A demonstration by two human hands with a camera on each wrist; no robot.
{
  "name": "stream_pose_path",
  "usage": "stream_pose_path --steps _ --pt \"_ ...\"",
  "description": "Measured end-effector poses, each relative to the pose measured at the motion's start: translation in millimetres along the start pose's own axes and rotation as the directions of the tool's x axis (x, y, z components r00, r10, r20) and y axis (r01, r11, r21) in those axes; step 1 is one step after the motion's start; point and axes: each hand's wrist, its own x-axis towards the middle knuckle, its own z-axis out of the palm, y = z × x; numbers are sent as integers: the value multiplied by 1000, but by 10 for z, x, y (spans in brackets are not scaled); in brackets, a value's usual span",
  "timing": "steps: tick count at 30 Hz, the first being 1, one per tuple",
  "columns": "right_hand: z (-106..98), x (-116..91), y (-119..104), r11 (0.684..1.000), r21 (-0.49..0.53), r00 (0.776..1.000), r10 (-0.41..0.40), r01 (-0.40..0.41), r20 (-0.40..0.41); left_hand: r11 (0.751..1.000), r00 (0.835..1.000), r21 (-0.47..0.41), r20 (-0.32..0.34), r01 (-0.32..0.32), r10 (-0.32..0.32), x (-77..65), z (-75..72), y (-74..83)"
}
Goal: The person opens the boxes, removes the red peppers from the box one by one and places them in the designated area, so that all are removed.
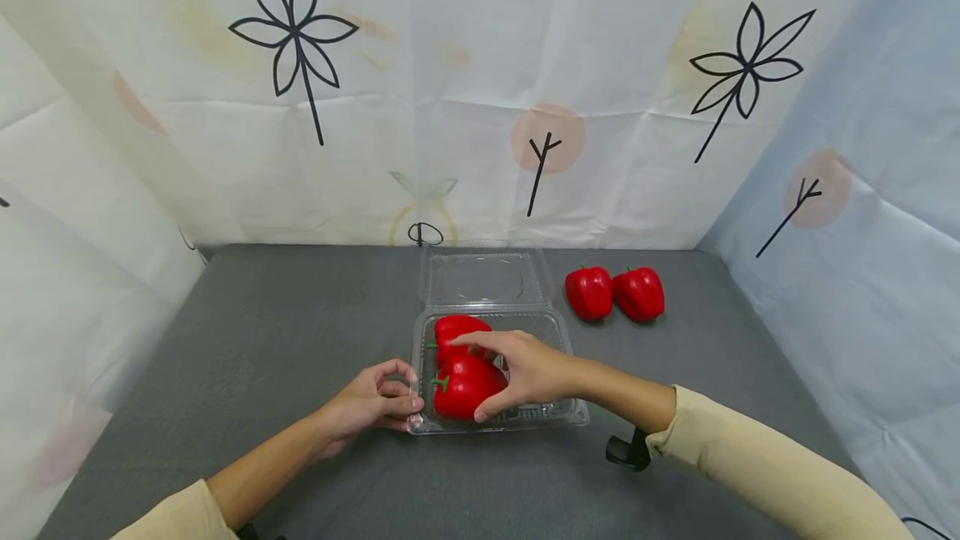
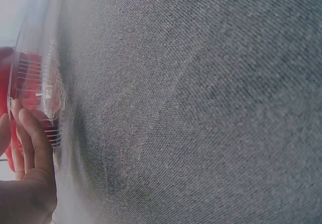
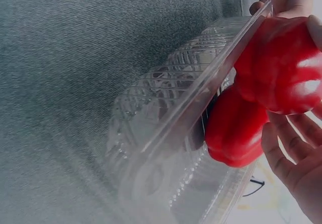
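Observation:
A clear plastic clamshell container lies on the table with its lid folded back. Two red bell peppers are on its left side: a far one and a near one, both with green stems pointing left. My left hand pinches the container's front left corner, thumb over the rim and fingers along the outer wall. From the right, my right hand holds the near pepper between thumb and fingers. In the right wrist view this pepper sits above the rim's level, beside the lower pepper.
Two more red bell peppers, one on the left and one on the right, lie side by side beyond the container's right side. The grey table is bounded by patterned white cloth at the back and sides.

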Motion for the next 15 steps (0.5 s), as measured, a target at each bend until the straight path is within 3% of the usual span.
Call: stream_pose_path --steps 6,15 --pt "-52 -134 15 999 -12 996 35 -36 -86 999 999 -5 16 -34 34 -8 -2 -19" --pt "-234 -358 150 999 -40 978 -6 -3 -208 998 998 -4 15 -60 61 -27 -1 -15"
